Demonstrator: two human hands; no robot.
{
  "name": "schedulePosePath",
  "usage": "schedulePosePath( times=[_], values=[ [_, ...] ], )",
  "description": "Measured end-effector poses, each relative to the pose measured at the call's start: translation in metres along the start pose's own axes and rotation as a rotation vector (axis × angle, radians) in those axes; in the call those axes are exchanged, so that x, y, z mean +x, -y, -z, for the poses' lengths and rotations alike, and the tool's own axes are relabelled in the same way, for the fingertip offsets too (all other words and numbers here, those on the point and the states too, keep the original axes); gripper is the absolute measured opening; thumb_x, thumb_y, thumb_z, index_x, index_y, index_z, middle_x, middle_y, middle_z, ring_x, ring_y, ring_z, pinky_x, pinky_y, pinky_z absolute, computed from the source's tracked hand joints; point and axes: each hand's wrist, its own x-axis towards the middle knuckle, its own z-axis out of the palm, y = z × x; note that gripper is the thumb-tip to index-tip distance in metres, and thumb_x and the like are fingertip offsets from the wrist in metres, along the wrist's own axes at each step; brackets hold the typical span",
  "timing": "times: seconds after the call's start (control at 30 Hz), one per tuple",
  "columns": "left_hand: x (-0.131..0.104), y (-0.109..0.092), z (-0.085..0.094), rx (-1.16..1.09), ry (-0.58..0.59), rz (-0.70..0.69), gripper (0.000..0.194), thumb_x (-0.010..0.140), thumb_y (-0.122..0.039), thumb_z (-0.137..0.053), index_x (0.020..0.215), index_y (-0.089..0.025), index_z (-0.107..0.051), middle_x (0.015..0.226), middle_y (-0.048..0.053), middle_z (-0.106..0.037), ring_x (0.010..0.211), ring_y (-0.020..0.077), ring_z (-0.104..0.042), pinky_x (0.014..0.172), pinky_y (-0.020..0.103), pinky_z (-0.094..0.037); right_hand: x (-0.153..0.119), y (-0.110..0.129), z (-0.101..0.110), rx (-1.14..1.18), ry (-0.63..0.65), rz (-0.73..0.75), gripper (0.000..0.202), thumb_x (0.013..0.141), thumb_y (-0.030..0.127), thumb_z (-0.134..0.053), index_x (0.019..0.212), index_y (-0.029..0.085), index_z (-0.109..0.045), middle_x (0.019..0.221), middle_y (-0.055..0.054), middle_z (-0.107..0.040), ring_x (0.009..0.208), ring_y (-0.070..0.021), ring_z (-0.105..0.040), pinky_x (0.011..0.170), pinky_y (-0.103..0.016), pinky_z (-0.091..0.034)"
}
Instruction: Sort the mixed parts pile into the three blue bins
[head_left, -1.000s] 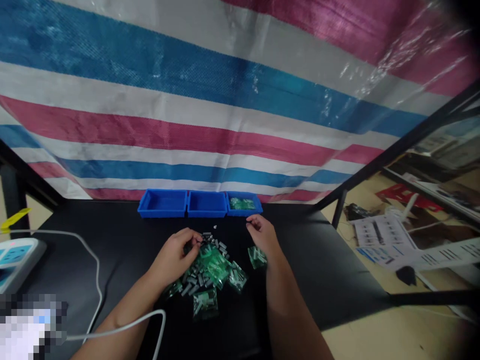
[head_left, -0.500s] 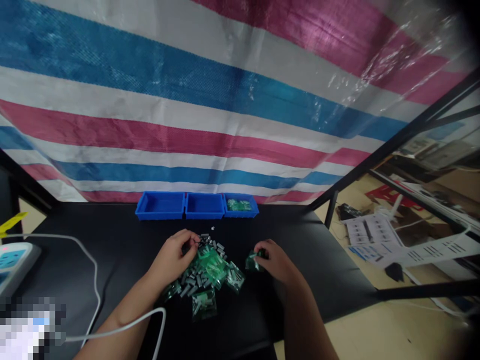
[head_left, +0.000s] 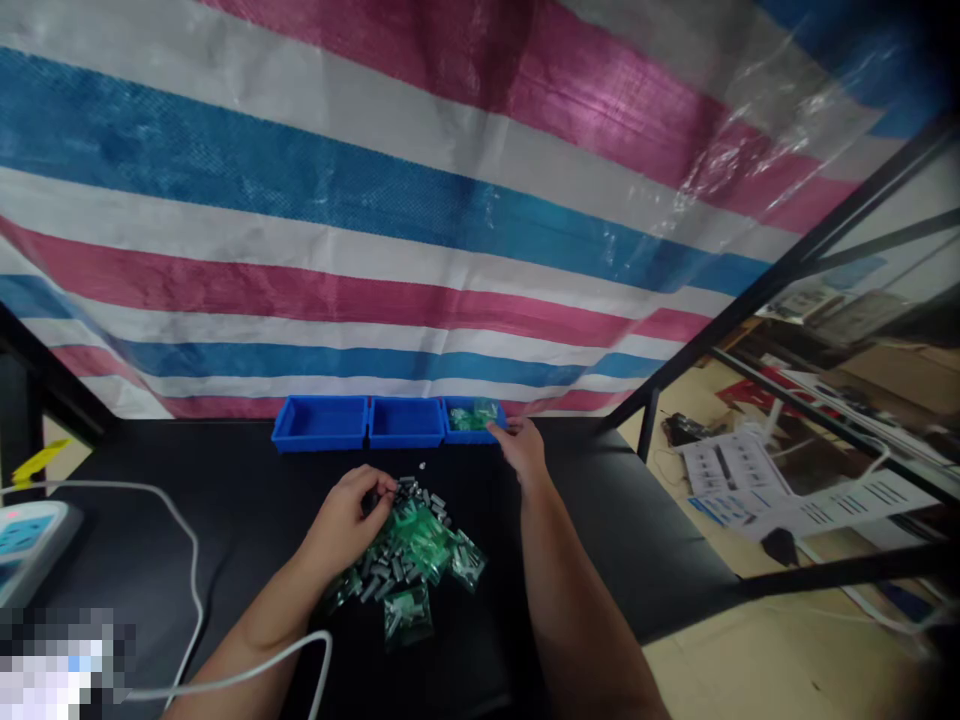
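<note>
The left hand curls narrowly at the upper-left edge of a pile of green packets and grey pieces on the black tabletop; the right hand is at the rightmost blue bin, where more packets lie; whether either grips anything, I cannot tell.

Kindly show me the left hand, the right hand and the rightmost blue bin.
Left hand (head_left: pixel 348 517): head view, back of the hand.
Right hand (head_left: pixel 526 452): head view, back of the hand.
Rightmost blue bin (head_left: pixel 463 437): head view, front wall.
</note>
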Motion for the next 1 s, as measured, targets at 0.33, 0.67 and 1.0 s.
schedulePosePath(
  times=[0.33, 0.67, 1.0],
  values=[
    [-0.001, 0.003, -0.004, 0.012, 0.009, -0.013, 0.012, 0.09, -0.021, -0.054, 0.096, -0.02, -0.064, 0.091, 0.005, -0.062, 0.089, 0.0198, -0.06, 0.082, 0.033, -0.047, -0.021, 0.005, -0.017, -0.334, -0.132, 0.567, 0.033, 0.09, 0.034, -0.052, 0.119, 0.024, -0.067, 0.128, -0.011, -0.06, 0.123, -0.0304, -0.049, 0.11, -0.054, -0.031],
    [0.001, 0.006, -0.003, 0.099, -0.031, -0.021, 0.014, 0.088, -0.023, -0.056, 0.096, -0.021, -0.068, 0.096, 0.006, -0.065, 0.096, 0.0229, -0.059, 0.085, 0.036, -0.047, -0.032, 0.013, -0.015, -0.254, 0.006, 0.525, 0.026, 0.091, 0.036, -0.054, 0.109, 0.028, -0.071, 0.128, -0.006, -0.062, 0.133, -0.0329, -0.041, 0.113, -0.064, -0.024],
    [-0.003, 0.004, 0.004, 0.355, 0.039, 0.047, 0.023, 0.08, -0.028, -0.065, 0.102, -0.025, -0.068, 0.103, 0.007, -0.063, 0.096, 0.0267, -0.056, 0.088, 0.041, -0.045, -0.111, 0.057, -0.007, -0.159, 0.846, 0.8, 0.037, 0.077, 0.026, -0.075, 0.113, 0.027, -0.069, 0.105, -0.004, -0.064, 0.103, -0.0232, -0.055, 0.092, -0.037, -0.046]
  ],
)
